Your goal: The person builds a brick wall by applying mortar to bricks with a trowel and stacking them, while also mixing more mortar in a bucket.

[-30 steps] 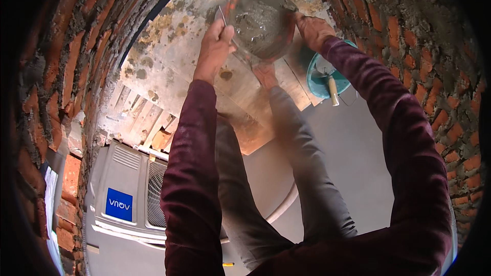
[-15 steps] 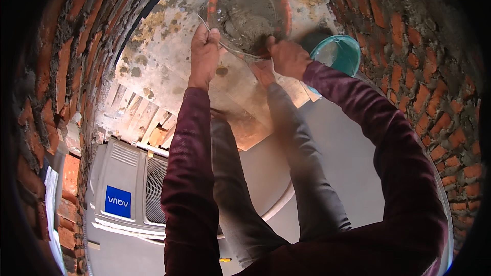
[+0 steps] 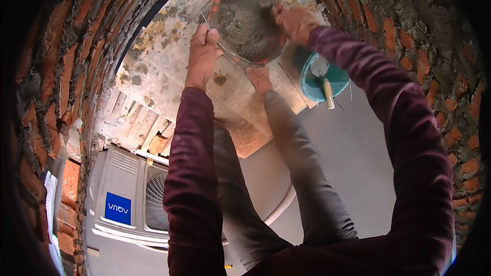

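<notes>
Left hand on the wire, right hand at the mortar

Your left hand [image 3: 203, 53], upper centre-left of the frame, has thumb and fingers pinched together on the thin wire handle [image 3: 204, 18] of the red tub [image 3: 215, 5]. The tub sits at the top centre of the frame, and it holds wet grey mortar [image 3: 240, 18]. Your right hand [image 3: 299, 24] is at the tub's right rim, its fingers curled over the mortar's edge. It is blurred there — you cannot tell from this view whether it grips anything.

Just below your right hand, right of the upper centre, stands a teal pail [image 3: 337, 84]; a tool with a pale handle [image 3: 328, 92] leans over its lower edge. Your right foot [image 3: 259, 78] is right by the tub's lower rim, on the stained boards [image 3: 169, 66].

At the lower left of the frame is a fan unit [image 3: 117, 184], and a pale hose [image 3: 281, 204] curves behind your legs [image 3: 307, 184]. Brick walls [image 3: 66, 71] rise along both sides — left and right.
</notes>
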Demonstrator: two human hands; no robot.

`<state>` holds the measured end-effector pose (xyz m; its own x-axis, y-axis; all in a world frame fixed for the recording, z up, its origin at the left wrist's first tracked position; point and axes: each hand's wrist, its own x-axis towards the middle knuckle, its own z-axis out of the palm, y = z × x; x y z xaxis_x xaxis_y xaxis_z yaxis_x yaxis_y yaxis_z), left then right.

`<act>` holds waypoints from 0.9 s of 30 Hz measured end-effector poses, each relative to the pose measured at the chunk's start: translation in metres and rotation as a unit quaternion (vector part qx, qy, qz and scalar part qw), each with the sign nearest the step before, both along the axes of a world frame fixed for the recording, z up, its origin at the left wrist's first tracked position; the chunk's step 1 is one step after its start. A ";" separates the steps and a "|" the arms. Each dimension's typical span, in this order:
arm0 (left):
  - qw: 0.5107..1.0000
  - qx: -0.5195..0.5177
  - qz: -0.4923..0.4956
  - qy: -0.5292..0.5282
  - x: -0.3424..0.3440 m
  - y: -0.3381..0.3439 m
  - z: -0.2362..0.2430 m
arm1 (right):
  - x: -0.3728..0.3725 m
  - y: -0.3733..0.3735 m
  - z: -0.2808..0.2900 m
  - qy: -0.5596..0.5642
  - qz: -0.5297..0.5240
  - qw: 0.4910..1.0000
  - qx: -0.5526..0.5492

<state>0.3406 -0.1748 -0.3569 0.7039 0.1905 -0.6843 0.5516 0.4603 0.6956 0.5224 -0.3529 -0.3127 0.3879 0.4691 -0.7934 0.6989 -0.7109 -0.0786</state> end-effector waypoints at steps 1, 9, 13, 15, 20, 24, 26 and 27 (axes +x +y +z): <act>1.000 -0.022 0.005 -0.016 -0.003 0.003 0.000 | -0.020 -0.001 0.000 0.022 0.014 1.000 -0.017; 0.996 0.009 0.016 0.087 0.002 -0.028 0.024 | -0.028 -0.036 0.069 -0.050 0.267 0.962 0.000; 0.996 0.033 -0.025 0.081 0.000 -0.031 0.009 | 0.014 -0.079 0.020 -0.154 0.227 0.959 0.072; 0.998 0.039 0.000 0.054 -0.003 -0.031 0.016 | 0.004 -0.074 0.000 -0.180 0.254 0.947 0.071; 0.998 0.009 0.009 0.061 -0.015 -0.031 0.011 | -0.023 -0.061 -0.046 0.149 0.145 0.978 0.019; 0.996 -0.003 0.041 0.077 -0.023 -0.019 -0.001 | -0.052 -0.086 -0.058 0.038 0.374 0.906 0.195; 0.997 -0.009 0.039 0.072 -0.031 -0.018 -0.004 | -0.073 -0.083 -0.052 0.117 0.063 0.976 0.174; 0.997 -0.014 0.046 0.062 -0.033 -0.021 -0.007 | -0.080 -0.059 -0.040 0.202 -0.199 0.956 0.080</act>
